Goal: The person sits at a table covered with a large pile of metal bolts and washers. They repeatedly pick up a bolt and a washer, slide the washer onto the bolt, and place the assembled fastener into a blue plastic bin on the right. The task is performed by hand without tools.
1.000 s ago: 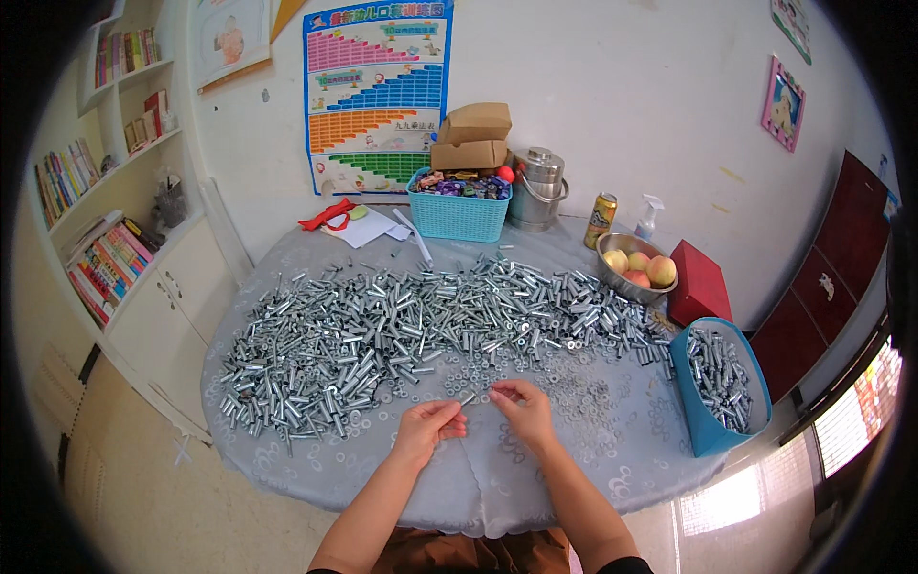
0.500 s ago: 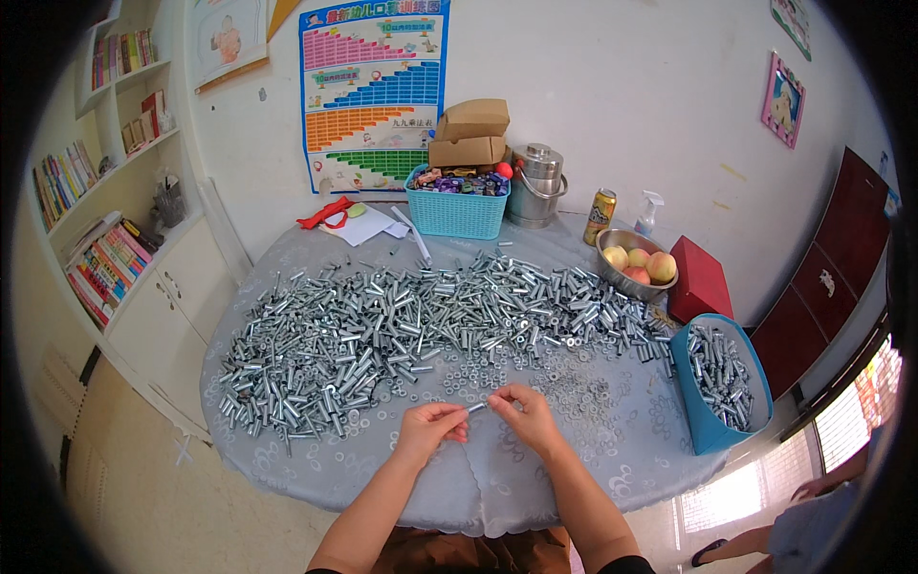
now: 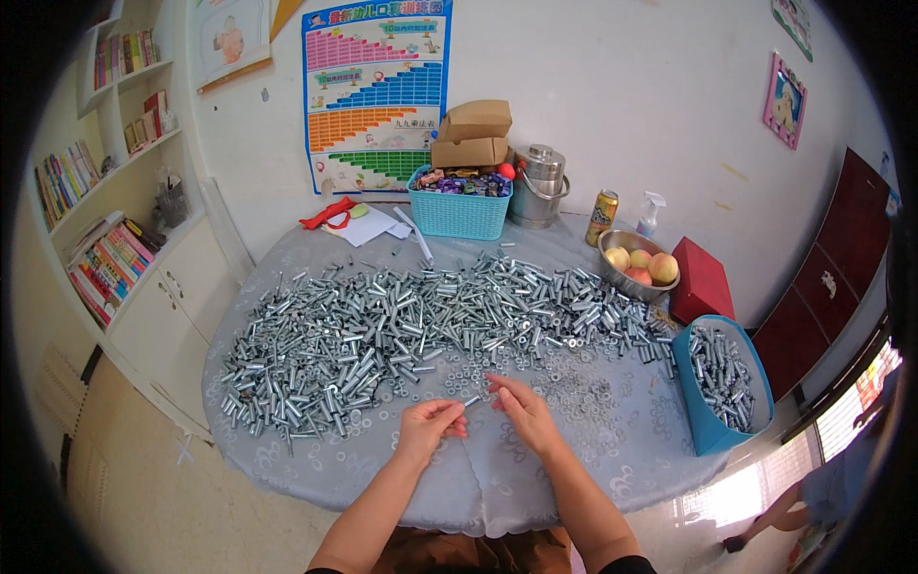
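My left hand (image 3: 426, 429) pinches a short silver metal bolt (image 3: 472, 401) between thumb and fingers, its tip pointing toward my other hand. Just to the right, my right hand (image 3: 523, 413) is open, fingers stretched out and thumb apart, not touching the bolt. Beyond both hands a wide heap of silver bolts and metal sleeves (image 3: 373, 330) spreads across the table. Small nuts (image 3: 466, 376) lie loose in front of the heap, and thin washers (image 3: 579, 397) are scattered to the right of my right hand.
At the table's right edge a blue bin (image 3: 706, 430) holds metal sleeves. Behind it stand a red box (image 3: 700, 280), a metal bowl (image 3: 626, 284) of peaches, a can (image 3: 601, 217) and a spray bottle (image 3: 650, 215). A turquoise basket (image 3: 459, 218) and steel pot (image 3: 538, 191) sit at the back.
My right hand has let go of the bolt's end and opened, drawing slightly apart. The bolt stays in my left hand. A person at the lower right has shifted.
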